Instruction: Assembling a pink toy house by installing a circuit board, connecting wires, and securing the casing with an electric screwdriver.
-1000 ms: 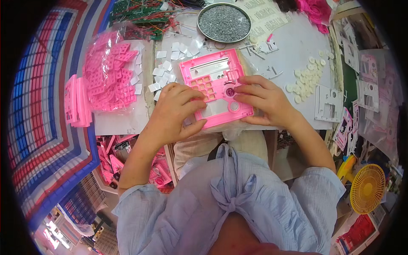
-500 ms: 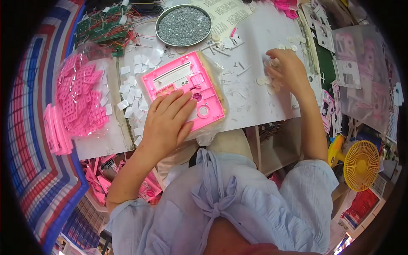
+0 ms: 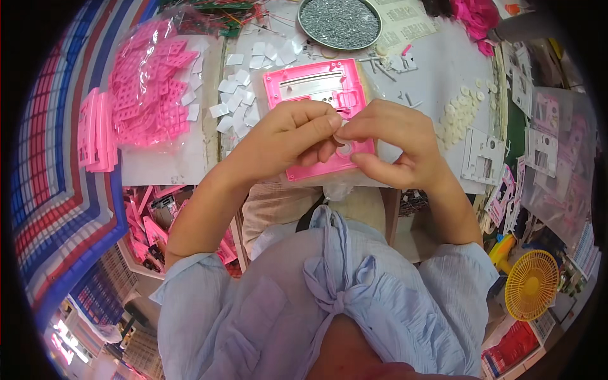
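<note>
A pink plastic casing (image 3: 316,171) with a white panel lies on a pale padded bundle wrapped in clear plastic, in front of me. Above its middle my two hands meet. My left hand (image 3: 285,136) is closed in a pinch, thumb against the curled fingers, on a small pale round piece (image 3: 341,135), mostly hidden by the fingers. My right hand (image 3: 399,139) has its curled fingers at that same spot, its thumb lower and apart; what its fingertips hold is hidden. To the right lies a pile of small round white pieces (image 3: 457,120).
A round tin of small metal screws (image 3: 340,24) stands at the back. White square pieces (image 3: 237,101) are scattered left of the casing. Further left are a clear bag of pink grids (image 3: 152,95) and stacked pink parts (image 3: 97,133). A yellow fan (image 3: 532,285) stands low right.
My right hand has come from the white round pieces to above the casing. My left hand has lifted off the casing and closed in a pinch beside it. The view has shifted.
</note>
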A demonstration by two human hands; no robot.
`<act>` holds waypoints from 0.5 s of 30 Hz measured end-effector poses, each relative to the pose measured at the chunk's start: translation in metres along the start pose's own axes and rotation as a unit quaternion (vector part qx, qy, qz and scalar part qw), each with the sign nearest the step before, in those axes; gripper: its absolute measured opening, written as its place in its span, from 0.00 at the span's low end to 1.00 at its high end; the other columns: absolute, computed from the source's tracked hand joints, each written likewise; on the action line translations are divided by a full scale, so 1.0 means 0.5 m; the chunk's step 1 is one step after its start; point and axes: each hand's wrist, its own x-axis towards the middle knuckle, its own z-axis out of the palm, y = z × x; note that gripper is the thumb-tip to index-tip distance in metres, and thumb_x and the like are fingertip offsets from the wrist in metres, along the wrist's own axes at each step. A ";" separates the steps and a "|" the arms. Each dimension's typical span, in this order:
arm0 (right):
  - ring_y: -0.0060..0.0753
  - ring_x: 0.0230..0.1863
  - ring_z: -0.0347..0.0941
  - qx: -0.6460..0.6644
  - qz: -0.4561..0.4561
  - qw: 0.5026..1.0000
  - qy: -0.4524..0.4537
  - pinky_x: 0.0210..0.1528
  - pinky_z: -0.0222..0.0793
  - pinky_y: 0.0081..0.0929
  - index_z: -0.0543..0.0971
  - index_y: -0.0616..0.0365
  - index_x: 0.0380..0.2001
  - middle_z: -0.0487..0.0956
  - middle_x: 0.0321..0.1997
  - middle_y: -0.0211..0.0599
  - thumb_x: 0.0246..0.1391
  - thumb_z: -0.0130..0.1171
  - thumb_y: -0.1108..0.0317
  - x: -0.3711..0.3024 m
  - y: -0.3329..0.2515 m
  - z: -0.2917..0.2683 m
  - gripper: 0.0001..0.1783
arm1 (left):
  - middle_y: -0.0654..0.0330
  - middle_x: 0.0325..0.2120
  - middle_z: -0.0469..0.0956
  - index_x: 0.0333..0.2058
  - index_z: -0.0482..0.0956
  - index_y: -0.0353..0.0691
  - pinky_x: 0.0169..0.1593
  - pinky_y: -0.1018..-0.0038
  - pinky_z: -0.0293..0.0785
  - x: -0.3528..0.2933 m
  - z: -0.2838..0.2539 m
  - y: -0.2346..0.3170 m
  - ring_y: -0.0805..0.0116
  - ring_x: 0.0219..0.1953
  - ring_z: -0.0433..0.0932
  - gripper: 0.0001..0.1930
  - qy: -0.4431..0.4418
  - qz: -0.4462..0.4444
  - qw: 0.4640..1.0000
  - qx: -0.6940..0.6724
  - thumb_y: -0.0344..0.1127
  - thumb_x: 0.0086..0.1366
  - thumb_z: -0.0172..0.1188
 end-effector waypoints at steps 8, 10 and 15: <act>0.22 0.33 0.82 0.090 0.229 0.961 0.125 0.37 0.79 0.20 0.82 0.64 0.39 0.85 0.32 0.37 0.58 0.65 0.74 0.017 -0.028 0.056 0.07 | 0.63 0.19 0.75 0.34 0.78 0.36 0.24 0.75 0.65 -0.015 0.028 -0.038 0.74 0.19 0.70 0.10 0.230 0.199 0.905 0.297 0.37 0.70 0.58; 0.25 0.30 0.82 0.045 0.235 0.966 0.102 0.34 0.78 0.21 0.81 0.62 0.37 0.84 0.30 0.36 0.57 0.65 0.73 0.015 -0.028 0.049 0.06 | 0.61 0.23 0.77 0.36 0.79 0.37 0.29 0.69 0.70 -0.018 0.031 -0.044 0.65 0.24 0.75 0.09 0.247 0.212 0.869 0.372 0.37 0.66 0.62; 0.39 0.39 0.78 -0.200 0.141 0.969 0.034 0.38 0.76 0.33 0.81 0.57 0.33 0.83 0.35 0.33 0.50 0.67 0.71 -0.005 0.011 0.039 0.06 | 0.60 0.46 0.79 0.40 0.81 0.42 0.57 0.56 0.69 -0.027 0.013 -0.070 0.58 0.53 0.76 0.11 0.180 0.299 0.688 0.636 0.37 0.60 0.67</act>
